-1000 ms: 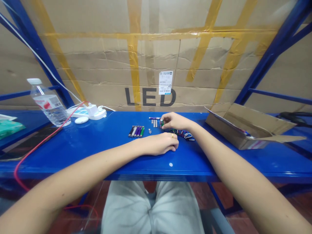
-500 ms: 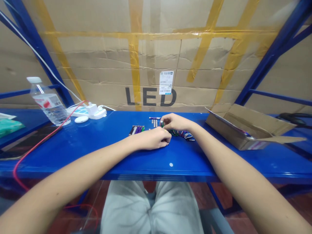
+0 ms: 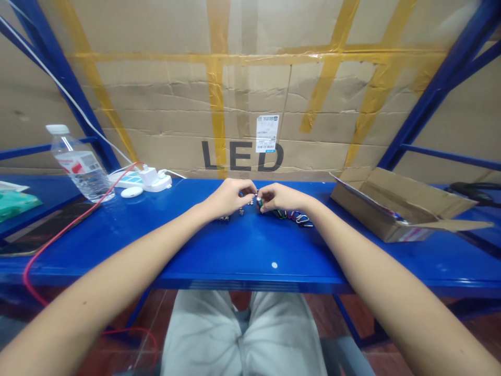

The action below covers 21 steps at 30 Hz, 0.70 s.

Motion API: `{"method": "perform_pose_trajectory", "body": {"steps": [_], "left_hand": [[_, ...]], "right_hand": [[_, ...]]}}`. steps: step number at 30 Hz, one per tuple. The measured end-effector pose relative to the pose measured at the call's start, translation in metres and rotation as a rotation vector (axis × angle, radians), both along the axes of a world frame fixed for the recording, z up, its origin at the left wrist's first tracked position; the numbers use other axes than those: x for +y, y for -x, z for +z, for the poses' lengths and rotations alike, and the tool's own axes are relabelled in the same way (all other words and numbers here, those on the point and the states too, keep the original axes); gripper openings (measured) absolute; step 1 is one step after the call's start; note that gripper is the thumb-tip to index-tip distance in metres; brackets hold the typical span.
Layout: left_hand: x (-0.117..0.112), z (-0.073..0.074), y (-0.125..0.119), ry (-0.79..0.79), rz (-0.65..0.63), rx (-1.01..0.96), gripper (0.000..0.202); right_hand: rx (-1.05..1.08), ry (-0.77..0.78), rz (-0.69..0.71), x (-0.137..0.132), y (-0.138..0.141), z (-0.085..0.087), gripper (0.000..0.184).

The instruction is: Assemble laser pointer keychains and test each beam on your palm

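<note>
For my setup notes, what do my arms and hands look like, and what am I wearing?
Your left forearm and right forearm are bare, with no sleeves in view. Your left hand and right hand are ungloved. Below them you wear pale trousers.

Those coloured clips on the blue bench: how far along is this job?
Hard to say exactly. Looking done: the carabiner clips lie in a row on the blue bench. In hand: the left hand and right hand meet over a small green piece at the right fingertips. Remaining: small silver pieces lie loose on the bench, and the open cardboard box stands nearby.
</note>
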<state>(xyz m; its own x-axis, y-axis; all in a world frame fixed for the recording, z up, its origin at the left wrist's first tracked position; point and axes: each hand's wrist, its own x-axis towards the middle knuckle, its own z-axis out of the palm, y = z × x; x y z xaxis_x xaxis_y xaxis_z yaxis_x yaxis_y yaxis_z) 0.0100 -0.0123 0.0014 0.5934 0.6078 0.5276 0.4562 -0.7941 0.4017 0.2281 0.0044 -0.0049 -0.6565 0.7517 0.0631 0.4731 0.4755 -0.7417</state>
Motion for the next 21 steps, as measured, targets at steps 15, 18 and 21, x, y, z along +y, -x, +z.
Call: {"method": "perform_pose_trajectory", "body": {"steps": [15, 18, 21], "left_hand": [[-0.006, -0.002, -0.007, -0.01, 0.026, 0.084, 0.015], [-0.009, -0.004, -0.011, 0.135, 0.099, 0.025, 0.015], [-0.011, -0.005, -0.013, 0.258, 0.151, -0.032, 0.014]], "right_hand": [[-0.042, -0.199, -0.06, -0.007, 0.008, -0.003, 0.009], [-0.047, -0.208, -0.064, -0.008, 0.01, -0.003, 0.013], [-0.06, -0.219, -0.056, -0.009, 0.01, -0.003, 0.019]]}}
